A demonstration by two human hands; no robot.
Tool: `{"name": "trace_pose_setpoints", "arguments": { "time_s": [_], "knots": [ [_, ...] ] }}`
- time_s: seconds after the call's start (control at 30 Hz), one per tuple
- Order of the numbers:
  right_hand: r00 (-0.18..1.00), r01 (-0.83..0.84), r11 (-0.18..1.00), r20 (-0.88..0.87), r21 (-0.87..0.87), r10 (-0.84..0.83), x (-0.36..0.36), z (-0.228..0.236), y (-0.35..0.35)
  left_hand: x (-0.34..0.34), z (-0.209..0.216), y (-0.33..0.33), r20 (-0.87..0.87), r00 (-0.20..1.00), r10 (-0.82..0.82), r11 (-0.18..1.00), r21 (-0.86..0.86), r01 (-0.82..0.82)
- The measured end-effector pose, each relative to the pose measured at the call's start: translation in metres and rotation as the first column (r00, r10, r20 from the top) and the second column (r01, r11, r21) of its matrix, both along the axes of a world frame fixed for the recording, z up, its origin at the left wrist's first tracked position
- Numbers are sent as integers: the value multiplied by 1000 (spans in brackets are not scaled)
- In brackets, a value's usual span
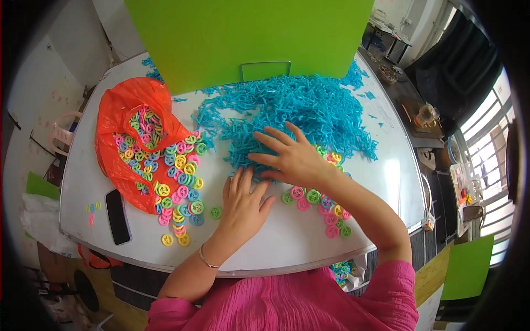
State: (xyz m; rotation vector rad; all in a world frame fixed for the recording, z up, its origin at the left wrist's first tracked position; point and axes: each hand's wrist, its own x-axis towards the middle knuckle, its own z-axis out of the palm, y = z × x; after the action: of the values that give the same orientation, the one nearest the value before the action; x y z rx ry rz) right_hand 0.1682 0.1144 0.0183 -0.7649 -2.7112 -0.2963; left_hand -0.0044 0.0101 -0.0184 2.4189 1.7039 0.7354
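Note:
A heap of small blue stick-like plastic pieces [298,105] spreads over the middle and back of the white table. My right hand [295,159] lies over its near side, palm down and fingers spread. At the heap's front edge is my left hand [243,201], fingers stretched out and tips touching the blue pieces. I see nothing gripped in either hand; what lies under the palms is hidden. Small spoked plastic wheels [313,197] in pink, green, blue and yellow lie beside and under my right forearm. More wheels spill from an orange-red plastic bag [113,102] on the left.
A tall bright green panel [248,38] stands behind the heap, with a metal wire loop [265,64] at its foot. On the left lies a black phone [118,217], near a few tiny coloured pieces [92,209]. Below the table's front edge, a container [348,273] holds more coloured pieces.

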Motion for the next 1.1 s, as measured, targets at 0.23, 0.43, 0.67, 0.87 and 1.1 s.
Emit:
{"name": "trace_pose_setpoints", "arguments": {
  "time_s": [0.23,0.43,0.67,0.87,1.1],
  "knots": [
    [875,41,898,-418,-438,-244,82,27,-42,-5,10,-1,88,996,15,1000,12,-16],
    [914,8,919,-370,-393,-166,98,4,-73,8,6,10,203,975,-89,995,67,77],
    [888,29,932,-419,-360,-190,59,1,-66,4,-7,15,261,964,-52,998,-5,55],
    [965,16,920,-236,-391,-117,35,-15,-70,1,0,3,341,930,-140,963,-170,207],
    [896,-57,828,-394,-558,-204,42,-9,-72,-2,14,1,473,881,1,959,-251,134]
  ]
}}
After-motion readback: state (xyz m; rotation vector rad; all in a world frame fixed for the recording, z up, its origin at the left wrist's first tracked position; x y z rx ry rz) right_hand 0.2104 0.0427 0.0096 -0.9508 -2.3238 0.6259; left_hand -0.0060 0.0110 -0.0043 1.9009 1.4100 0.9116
